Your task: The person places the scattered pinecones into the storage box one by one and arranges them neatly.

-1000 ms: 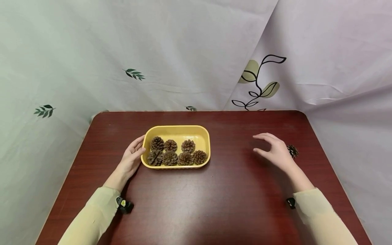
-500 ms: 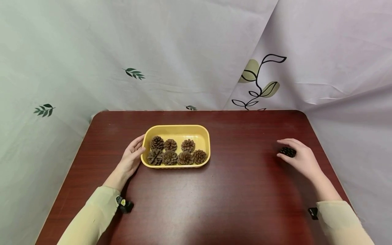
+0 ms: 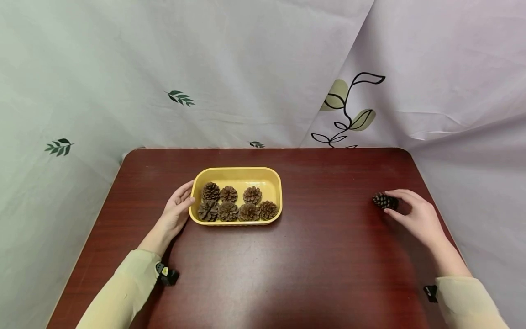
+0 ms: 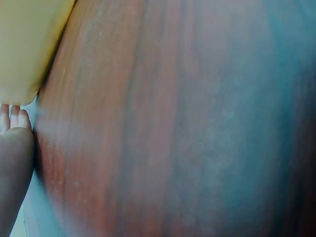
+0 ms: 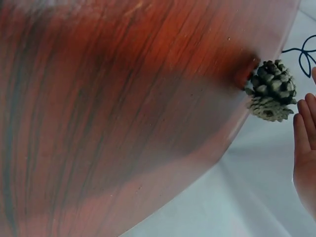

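My left hand [image 3: 175, 211] rests against the left end of a yellow plastic tray [image 3: 246, 171], its fingers along the outer wall and its thumb at the rim. Several brown pine cones [image 3: 228, 211] lie inside, mostly along the near side. At the far right, my right hand [image 3: 419, 219] pinches a darker pine cone [image 3: 382, 200] by its right end between thumb and fingers. The right wrist view shows this pine cone [image 5: 273, 89] on its side, with fingers [image 5: 302, 131] right beside it. In the left wrist view, only a few fingers appear by the tray's corner [image 4: 24, 59].
The dark red wooden table [image 3: 312, 256] has rounded back corners. A pale curtain [image 3: 255, 68] with printed leaves hangs directly behind it and down both sides. Black wrist devices [image 3: 167, 275] sit at both cuffs.
My right hand has moved right, out to the lone pine cone, then back a little so more of it shows. That cone has shifted slightly left. The left hand and tray have stayed put.
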The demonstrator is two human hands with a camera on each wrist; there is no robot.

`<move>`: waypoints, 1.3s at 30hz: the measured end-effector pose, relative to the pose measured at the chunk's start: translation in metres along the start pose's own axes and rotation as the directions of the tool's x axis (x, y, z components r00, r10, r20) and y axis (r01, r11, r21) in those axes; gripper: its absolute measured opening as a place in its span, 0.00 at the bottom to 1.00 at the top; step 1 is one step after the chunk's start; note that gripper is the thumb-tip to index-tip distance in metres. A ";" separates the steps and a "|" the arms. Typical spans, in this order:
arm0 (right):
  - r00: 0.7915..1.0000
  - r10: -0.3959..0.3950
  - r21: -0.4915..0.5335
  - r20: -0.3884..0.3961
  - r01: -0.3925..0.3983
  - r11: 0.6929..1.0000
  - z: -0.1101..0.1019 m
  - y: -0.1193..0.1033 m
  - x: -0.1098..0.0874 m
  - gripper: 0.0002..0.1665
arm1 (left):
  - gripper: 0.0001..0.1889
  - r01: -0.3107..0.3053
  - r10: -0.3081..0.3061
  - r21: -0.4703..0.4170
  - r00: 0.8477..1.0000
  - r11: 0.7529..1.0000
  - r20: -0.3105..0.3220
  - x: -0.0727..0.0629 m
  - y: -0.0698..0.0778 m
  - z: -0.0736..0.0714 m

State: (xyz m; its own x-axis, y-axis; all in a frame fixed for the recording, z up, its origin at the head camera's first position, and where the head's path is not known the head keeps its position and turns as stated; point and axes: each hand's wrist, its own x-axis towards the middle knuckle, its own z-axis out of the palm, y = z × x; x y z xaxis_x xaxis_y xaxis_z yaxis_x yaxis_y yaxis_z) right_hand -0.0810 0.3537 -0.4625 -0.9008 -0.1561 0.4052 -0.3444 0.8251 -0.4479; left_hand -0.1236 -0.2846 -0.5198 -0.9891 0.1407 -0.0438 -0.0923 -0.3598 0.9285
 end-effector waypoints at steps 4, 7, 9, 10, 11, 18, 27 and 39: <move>1.000 0.001 -0.003 -0.028 -0.001 1.000 0.000 0.003 0.002 0.32 | 0.27 -0.004 0.004 -0.005 1.000 1.000 0.002 0.000 0.000 -0.001; 1.000 0.013 -0.035 -0.015 -0.013 0.999 0.000 0.005 0.005 0.32 | 0.27 -0.007 0.007 -0.005 1.000 1.000 0.002 0.000 0.000 -0.001; 1.000 0.025 -0.061 0.006 -0.025 0.998 0.001 0.007 0.007 0.33 | 0.27 -0.008 0.008 -0.004 1.000 1.000 0.002 0.000 -0.001 -0.002; 0.999 0.035 -0.073 0.020 -0.034 0.997 0.001 0.007 0.008 0.33 | 0.27 -0.009 0.009 -0.009 1.000 1.000 0.002 0.000 -0.001 -0.002; 0.998 0.044 -0.082 0.034 -0.041 0.996 0.001 0.008 0.009 0.34 | 0.27 -0.008 0.008 -0.010 1.000 1.000 0.002 0.000 -0.001 -0.002; 0.985 0.112 -0.086 0.134 -0.101 0.991 0.005 0.013 0.014 0.35 | 0.28 -0.009 0.009 -0.018 1.000 1.000 0.003 -0.001 0.000 0.000; 0.973 0.144 -0.093 0.183 -0.129 0.987 0.009 0.017 0.018 0.35 | 0.27 -0.011 0.011 -0.014 1.000 1.000 0.002 -0.001 0.000 0.000; 0.962 0.158 -0.098 0.223 -0.139 0.985 0.012 0.023 0.021 0.34 | 0.28 -0.019 0.019 -0.015 1.000 1.000 0.008 -0.002 0.000 0.001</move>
State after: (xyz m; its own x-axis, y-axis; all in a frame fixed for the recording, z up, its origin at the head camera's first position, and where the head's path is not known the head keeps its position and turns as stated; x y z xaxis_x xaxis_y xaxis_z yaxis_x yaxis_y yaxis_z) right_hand -0.1105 0.3628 -0.4738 -0.9798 -0.1413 0.1415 -0.1886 0.8880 -0.4195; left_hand -0.1214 -0.2842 -0.5190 -0.9897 0.1412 -0.0227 -0.0749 -0.3765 0.9234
